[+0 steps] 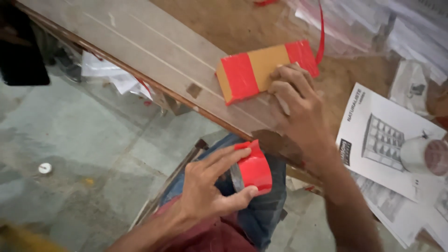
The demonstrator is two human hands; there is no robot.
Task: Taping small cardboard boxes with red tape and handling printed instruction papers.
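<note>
Here, much is cut off or blurred: the wooden tabletop (154, 44) runs out of the frame at the top, its pale plank band slanting from the upper left toward the centre, and the grey tiled floor (93, 135) fills the lower left below its edge. At the upper right a heap of clear plastic wrapping (373, 23) is too smeared to make out piece by piece. One printed paper sheet (373, 140) lies at the right, with more sheets beneath it running off the corner; a round pale object (427, 156) at the right edge is half cut off and cannot be identified.

One cardboard box (267, 69) sits at upper centre, near the table's edge, banded with red tape at both ends, two bands in all. The right hand (298, 105) presses flat on the box's near right corner, fingers spread, hiding that corner. One roll of red tape (254, 169) sits below the table edge at lower centre, over the lap, clamped between the thumb and fingers of the left hand (205, 186).

A small white disc (45, 168) lies alone on the open floor at the left.
</note>
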